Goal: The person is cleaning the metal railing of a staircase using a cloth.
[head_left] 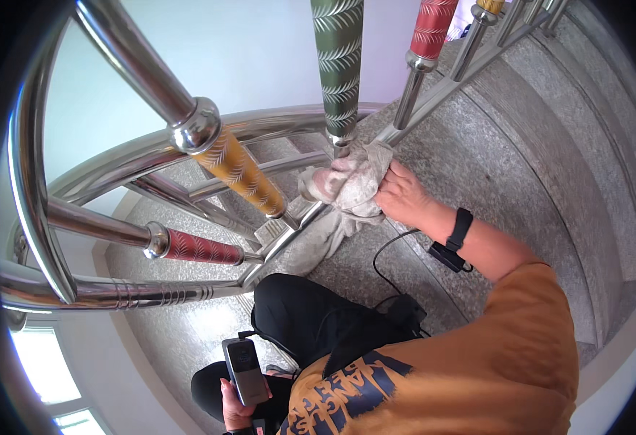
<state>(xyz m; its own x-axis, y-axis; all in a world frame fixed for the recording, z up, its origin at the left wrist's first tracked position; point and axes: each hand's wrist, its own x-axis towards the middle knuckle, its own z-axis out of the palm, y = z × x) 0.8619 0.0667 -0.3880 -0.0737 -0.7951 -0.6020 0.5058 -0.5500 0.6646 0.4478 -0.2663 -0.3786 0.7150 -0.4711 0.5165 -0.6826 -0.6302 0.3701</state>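
Observation:
My right hand [403, 194] is closed on a crumpled, pale grey cloth [358, 194] at the foot of a green baluster [339, 69] with white leaf marks. The cloth bunches around the baluster's metal base and touches the bottom rail; a loose end hangs down over the step. Pinkish patches show in its folds, and I cannot tell what they are. Low in the picture, beside my knee, my left hand [237, 407] grips a grey rectangular device [245, 373] with a dark upper panel and a cable plugged into its top.
Curved grey stone stairs [550, 138] climb on the right. A shiny metal handrail [129, 170] bends around the left, with yellow [242, 174] and red balusters [202, 248]. A black cable [379, 264] runs near my right forearm, where a small black box [446, 256] hangs from the wrist.

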